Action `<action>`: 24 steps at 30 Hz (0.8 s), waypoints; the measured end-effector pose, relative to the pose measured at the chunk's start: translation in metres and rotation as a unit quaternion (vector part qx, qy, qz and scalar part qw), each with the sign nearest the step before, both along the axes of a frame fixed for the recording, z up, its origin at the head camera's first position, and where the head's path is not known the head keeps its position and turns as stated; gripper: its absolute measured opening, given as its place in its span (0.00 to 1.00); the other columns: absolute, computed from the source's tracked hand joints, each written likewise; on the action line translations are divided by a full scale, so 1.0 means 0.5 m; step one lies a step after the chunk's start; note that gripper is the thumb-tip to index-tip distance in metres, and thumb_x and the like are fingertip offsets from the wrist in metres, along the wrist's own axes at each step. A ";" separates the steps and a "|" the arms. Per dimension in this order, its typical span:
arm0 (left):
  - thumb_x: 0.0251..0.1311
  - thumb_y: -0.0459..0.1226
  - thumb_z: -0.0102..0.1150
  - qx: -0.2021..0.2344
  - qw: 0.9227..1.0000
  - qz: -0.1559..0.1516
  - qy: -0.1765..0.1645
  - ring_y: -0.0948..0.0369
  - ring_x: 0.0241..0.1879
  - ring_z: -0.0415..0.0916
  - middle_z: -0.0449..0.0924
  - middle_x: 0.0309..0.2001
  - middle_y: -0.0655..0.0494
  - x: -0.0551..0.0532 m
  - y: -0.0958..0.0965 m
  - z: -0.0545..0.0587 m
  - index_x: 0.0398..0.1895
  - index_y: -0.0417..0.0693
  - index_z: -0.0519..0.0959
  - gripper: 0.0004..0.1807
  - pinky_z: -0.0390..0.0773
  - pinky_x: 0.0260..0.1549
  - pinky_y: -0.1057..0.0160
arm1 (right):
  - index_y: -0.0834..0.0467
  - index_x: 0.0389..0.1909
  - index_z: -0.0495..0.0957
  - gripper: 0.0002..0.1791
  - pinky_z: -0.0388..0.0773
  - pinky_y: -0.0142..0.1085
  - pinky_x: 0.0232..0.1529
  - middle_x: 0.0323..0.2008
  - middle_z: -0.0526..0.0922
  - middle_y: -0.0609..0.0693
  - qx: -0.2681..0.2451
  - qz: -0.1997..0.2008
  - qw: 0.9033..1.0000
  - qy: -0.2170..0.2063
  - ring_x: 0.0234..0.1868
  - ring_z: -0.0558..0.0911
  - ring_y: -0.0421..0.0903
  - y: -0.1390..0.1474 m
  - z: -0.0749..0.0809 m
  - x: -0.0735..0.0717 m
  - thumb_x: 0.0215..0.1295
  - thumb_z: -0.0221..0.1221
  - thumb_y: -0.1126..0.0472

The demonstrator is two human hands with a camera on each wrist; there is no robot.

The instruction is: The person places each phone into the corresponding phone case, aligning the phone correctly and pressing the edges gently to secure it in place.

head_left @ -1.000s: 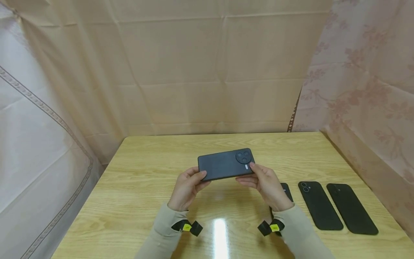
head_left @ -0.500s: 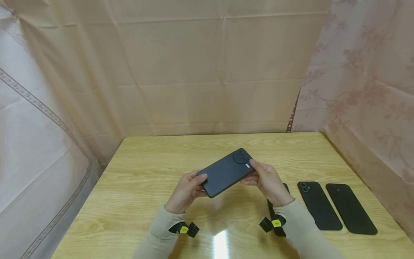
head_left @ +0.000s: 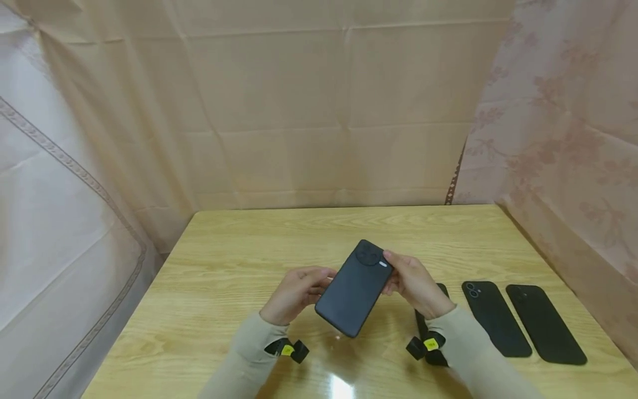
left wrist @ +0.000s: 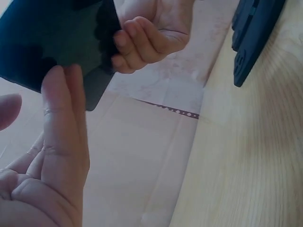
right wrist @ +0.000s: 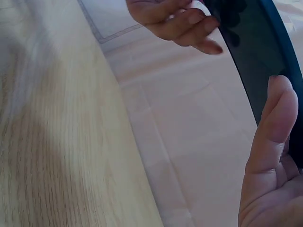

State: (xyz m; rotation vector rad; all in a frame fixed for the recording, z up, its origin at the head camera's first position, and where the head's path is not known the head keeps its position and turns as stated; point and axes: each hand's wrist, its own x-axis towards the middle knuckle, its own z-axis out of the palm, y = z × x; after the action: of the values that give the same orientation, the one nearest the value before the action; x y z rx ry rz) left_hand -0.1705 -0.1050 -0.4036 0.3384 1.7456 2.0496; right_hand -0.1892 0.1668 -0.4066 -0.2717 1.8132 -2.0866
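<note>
My right hand (head_left: 415, 281) grips a dark smartphone (head_left: 351, 295) by its upper right edge, thumb on the back beside the round camera ring. The phone slants over the table with its camera end up and its back towards the head camera. Beside its left edge is my left hand (head_left: 301, 289), with fingers extended and the thumb lifted off. In the left wrist view, the straight fingers (left wrist: 64, 123) of that hand overlap the glossy front of the phone. The right wrist view shows the right hand's fingers (right wrist: 279, 111) against that front.
Two black phones, one with a twin-lens camera (head_left: 490, 316) and one farther right (head_left: 547, 324), lie on the wooden table (head_left: 209, 310). Another dark phone (head_left: 437, 354) lies partly hidden under my right wrist. Cloth hangings (head_left: 319, 111) surround the table's back and sides.
The held phone has turned from nearly level to steeply slanted, its lower end swinging down towards me. My left thumb and fingers have let go of its left end.
</note>
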 end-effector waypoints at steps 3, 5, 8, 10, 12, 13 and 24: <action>0.68 0.44 0.57 -0.014 1.000 0.001 -0.006 0.65 0.33 0.83 0.86 0.35 0.60 -0.005 0.013 -0.001 0.54 0.33 0.79 0.22 0.83 0.36 0.66 | 0.49 0.29 0.83 0.23 0.77 0.27 0.25 0.20 0.84 0.41 0.013 0.013 1.000 0.002 0.20 0.81 0.35 0.002 -0.002 -0.003 0.76 0.46 0.44; 0.67 0.43 0.58 -0.020 1.000 0.002 -0.008 0.65 0.32 0.83 0.86 0.34 0.61 -0.007 0.020 -0.002 0.52 0.33 0.79 0.22 0.83 0.34 0.66 | 0.49 0.29 0.84 0.23 0.77 0.26 0.25 0.20 0.84 0.41 0.018 0.025 1.000 0.006 0.19 0.80 0.35 0.003 -0.002 -0.004 0.76 0.46 0.44; 0.67 0.42 0.58 -0.029 1.000 0.001 -0.006 0.65 0.30 0.82 0.85 0.31 0.61 -0.010 0.027 -0.003 0.50 0.33 0.80 0.20 0.83 0.33 0.66 | 0.49 0.30 0.84 0.23 0.76 0.27 0.25 0.20 0.84 0.40 0.021 0.045 0.999 0.013 0.18 0.79 0.34 0.003 -0.002 -0.005 0.77 0.45 0.44; 0.67 0.40 0.58 -0.033 0.999 -0.003 -0.005 0.66 0.29 0.81 0.85 0.30 0.62 -0.010 0.032 -0.004 0.51 0.31 0.79 0.20 0.83 0.32 0.66 | 0.49 0.32 0.84 0.22 0.76 0.27 0.24 0.20 0.84 0.40 0.021 0.057 0.998 0.017 0.18 0.78 0.34 0.003 -0.002 -0.005 0.77 0.45 0.45; 0.67 0.39 0.58 -0.035 0.999 -0.009 -0.003 0.67 0.28 0.81 0.84 0.29 0.63 -0.010 0.036 -0.005 0.52 0.29 0.78 0.20 0.83 0.31 0.66 | 0.49 0.34 0.84 0.21 0.76 0.27 0.24 0.20 0.84 0.40 0.022 0.063 0.998 0.016 0.18 0.78 0.34 0.002 -0.002 -0.006 0.77 0.45 0.45; 0.66 0.38 0.58 -0.036 0.999 -0.010 -0.003 0.67 0.28 0.81 0.84 0.29 0.63 -0.009 0.038 -0.005 0.53 0.28 0.77 0.20 0.83 0.31 0.67 | 0.49 0.35 0.83 0.21 0.76 0.27 0.23 0.19 0.84 0.40 0.023 0.062 0.998 0.015 0.18 0.77 0.34 0.001 -0.002 -0.006 0.77 0.45 0.45; 0.65 0.34 0.58 -0.045 0.997 0.055 -0.014 0.67 0.27 0.79 0.82 0.27 0.62 -0.008 0.052 -0.013 0.51 0.26 0.77 0.18 0.81 0.29 0.68 | 0.58 0.44 0.80 0.26 0.82 0.32 0.29 0.27 0.85 0.44 0.053 0.006 0.999 -0.003 0.24 0.82 0.38 -0.007 0.004 0.002 0.75 0.46 0.40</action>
State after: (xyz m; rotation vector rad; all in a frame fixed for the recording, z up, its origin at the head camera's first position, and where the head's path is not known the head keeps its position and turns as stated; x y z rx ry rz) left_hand -0.1745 -0.0791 -0.4098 0.1891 1.8696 2.0323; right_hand -0.1881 0.1633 -0.4046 -0.2472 1.9062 -1.9740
